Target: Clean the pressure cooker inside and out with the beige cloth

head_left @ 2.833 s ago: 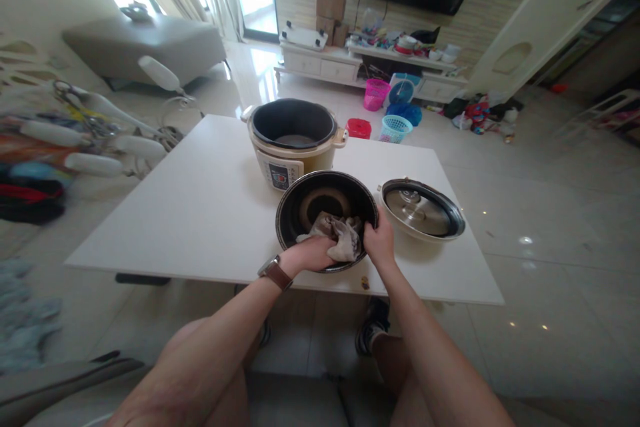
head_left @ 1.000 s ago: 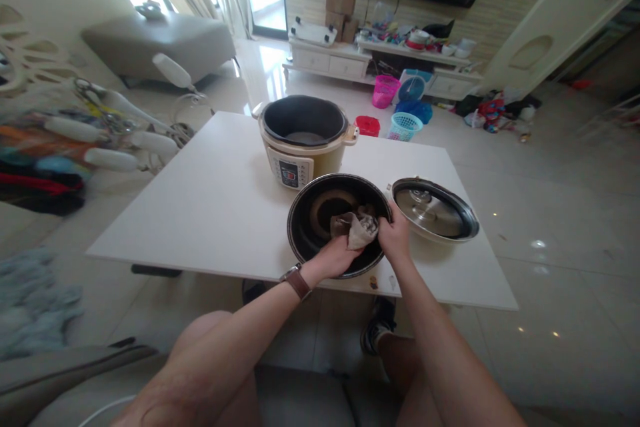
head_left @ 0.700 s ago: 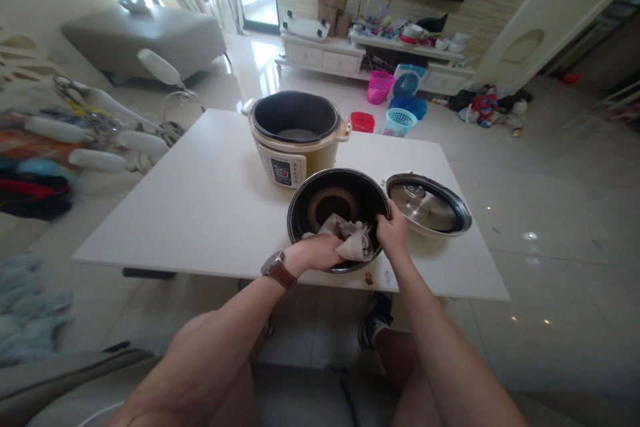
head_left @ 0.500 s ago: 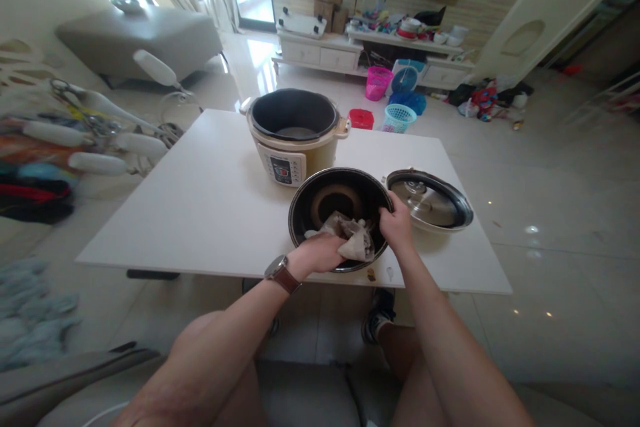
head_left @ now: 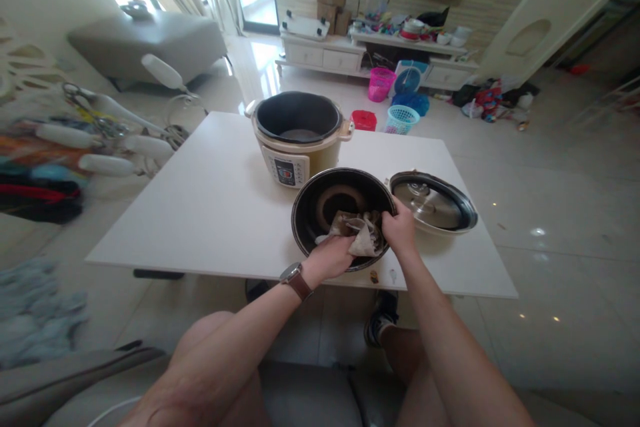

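A dark round inner pot [head_left: 313,203] is tilted toward me near the front edge of the white table. My right hand [head_left: 400,230] grips its rim on the right side. Inside the pot, my left hand [head_left: 333,258], with a watch on its wrist, is closed on a crumpled, pale brownish cloth [head_left: 367,240] that lies against the inner wall. Behind the pot stands the electric pressure cooker [head_left: 300,147], lidless, its control panel facing me. The cooker's lid [head_left: 433,203] lies upside down to the right, its metal underside showing.
The white table [head_left: 200,213] carries all of these; two small stickers sit at its front edge. Beyond it on the floor are a pink basket [head_left: 381,85], a light blue basket [head_left: 401,120] and a red container [head_left: 363,121]. A folded rack with white padded ends [head_left: 107,165] stands at left.
Inside the pot, my left hand has shifted slightly right with the cloth, which is now bunched nearer the right wall. My right hand keeps its grip; the whole view has shifted a little.
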Demonstrator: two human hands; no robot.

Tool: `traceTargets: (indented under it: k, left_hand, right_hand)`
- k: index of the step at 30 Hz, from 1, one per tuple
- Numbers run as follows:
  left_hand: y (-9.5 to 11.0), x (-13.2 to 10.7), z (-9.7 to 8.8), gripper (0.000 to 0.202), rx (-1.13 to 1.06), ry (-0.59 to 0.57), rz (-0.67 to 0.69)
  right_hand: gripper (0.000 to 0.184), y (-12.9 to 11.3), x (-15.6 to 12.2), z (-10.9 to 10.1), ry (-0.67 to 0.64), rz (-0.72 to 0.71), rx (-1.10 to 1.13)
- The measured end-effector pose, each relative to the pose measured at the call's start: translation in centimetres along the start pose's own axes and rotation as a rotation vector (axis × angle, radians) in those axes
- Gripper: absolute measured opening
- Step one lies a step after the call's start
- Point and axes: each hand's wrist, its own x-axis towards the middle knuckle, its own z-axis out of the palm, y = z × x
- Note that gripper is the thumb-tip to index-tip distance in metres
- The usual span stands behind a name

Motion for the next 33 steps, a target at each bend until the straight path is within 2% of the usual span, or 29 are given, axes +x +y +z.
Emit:
traceTargets:
  k: [4, 6, 13, 17, 20, 25, 30, 33]
  left_hand:
    - [0.0, 0.4, -0.1, 0.048, -0.003, 0.07, -0.123]
    - [0.1, 0.5, -0.2, 0.049, -0.004, 0.07, -0.129]
    - [0.4, 0.2, -0.9, 0.043, -0.014, -0.109, 0.103]
    - [0.0, 0.3, -2.3, 0.04, 0.024, -0.249, 0.037]
    - [-0.3, 0.3, -3.1, 0.038, 0.101, -0.291, -0.016]
    - [-0.3, -0.2, -3.0, 0.04, 0.156, -0.264, -0.01]
    - [-0.7, -0.5, -3.0, 0.043, 0.105, -0.235, 0.007]
    - [-1.2, -0.3, -2.8, 0.048, 0.021, -0.166, 0.042]
  right_hand:
    - [0.048, 0.2, -0.1, 0.3, 0.009, 0.008, 0.032]
    - [0.049, 0.3, -0.1, 0.5, 0.016, 0.015, 0.032]
    - [0.05, 0.7, -0.1, 0.5, 0.028, 0.016, 0.009]
    - [0.05, 0.6, 0.1, 0.2, 0.013, -0.003, 0.026]
    - [0.048, 0.5, 0.3, 0.2, -0.004, -0.016, 0.043]
    - [0.048, 0.6, 0.4, 0.4, -0.017, -0.044, 0.039]
    - [0.054, 0.7, -0.1, 1.0, 0.01, -0.028, 0.012]
    - [0.059, 0.7, -0.5, 1.7, -0.006, 0.004, -0.003]
